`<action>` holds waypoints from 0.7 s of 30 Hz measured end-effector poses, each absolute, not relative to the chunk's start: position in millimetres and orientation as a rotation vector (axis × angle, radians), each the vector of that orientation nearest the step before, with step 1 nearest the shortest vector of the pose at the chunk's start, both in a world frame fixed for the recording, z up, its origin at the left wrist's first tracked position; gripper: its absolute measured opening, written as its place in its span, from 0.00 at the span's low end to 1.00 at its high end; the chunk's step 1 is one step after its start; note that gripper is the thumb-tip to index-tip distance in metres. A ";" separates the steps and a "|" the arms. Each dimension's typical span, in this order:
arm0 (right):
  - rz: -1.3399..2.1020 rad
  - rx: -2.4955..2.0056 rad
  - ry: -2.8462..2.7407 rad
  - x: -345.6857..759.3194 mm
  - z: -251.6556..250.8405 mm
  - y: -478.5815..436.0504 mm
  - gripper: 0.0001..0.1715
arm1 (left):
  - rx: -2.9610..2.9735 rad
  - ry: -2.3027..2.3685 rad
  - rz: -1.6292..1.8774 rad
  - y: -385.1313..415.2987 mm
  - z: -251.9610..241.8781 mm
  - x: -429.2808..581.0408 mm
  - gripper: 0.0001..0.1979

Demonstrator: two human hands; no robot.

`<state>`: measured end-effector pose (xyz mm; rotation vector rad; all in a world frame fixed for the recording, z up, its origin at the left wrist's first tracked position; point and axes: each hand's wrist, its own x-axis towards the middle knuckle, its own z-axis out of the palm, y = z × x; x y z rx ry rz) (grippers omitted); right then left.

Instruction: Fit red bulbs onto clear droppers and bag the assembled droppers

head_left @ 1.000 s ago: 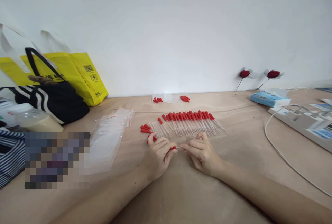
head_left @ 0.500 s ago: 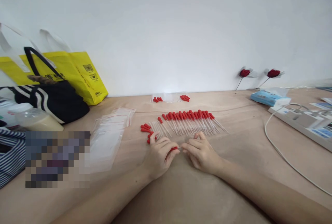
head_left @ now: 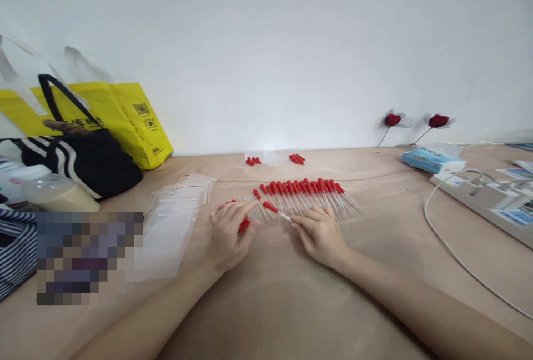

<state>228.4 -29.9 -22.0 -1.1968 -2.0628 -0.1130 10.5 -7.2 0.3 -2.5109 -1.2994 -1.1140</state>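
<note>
Pinches a dropper (head_left: 272,208) between thumb and fingers of the right hand (head_left: 320,235), gripping it by the clear tube, with the red bulb free and pointing up to the left. Holds it in front of the hands' middle, near the bare tubes (head_left: 261,215) and apart from the left thumb. Spreads the left hand (head_left: 231,232) over loose red bulbs (head_left: 244,224), with the thumb parted from the fingers and the grip loosened; cannot tell about contact with those bulbs.

Just beyond the right hand, a long row of bulb-topped droppers (head_left: 320,184) lying side by side on the tan-covered table (head_left: 270,304), with bulbs toward the wall (head_left: 266,60) and tubes slanting to the right. Farther back, near the wall, a clear bag (head_left: 272,157) with two clusters of red pieces at its sides. To the left, overlapping clear zip bags (head_left: 170,238), then a bottle (head_left: 66,193), a black bag (head_left: 104,154) and a yellow bag (head_left: 141,110). To the right, a blue tissue pack (head_left: 428,159) beside a white power strip (head_left: 499,207), and two red flowers (head_left: 392,119) against the wall
</note>
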 end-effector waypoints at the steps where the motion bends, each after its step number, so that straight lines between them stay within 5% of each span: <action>1: -0.058 -1.265 -2.015 223.2 -21.7 -25.0 0.12 | -2.464 -1.381 -1.122 -3.5 0.7 4.3 0.13; 6: 0.053 -1.560 -1.836 186.2 -17.9 2.6 0.08 | -2.383 -1.643 -1.101 7.3 -1.3 -17.3 0.09; 21: -0.036 -1.724 -1.902 157.4 -16.1 27.4 0.10 | -2.571 -1.361 -0.994 10.4 -4.8 -14.6 0.07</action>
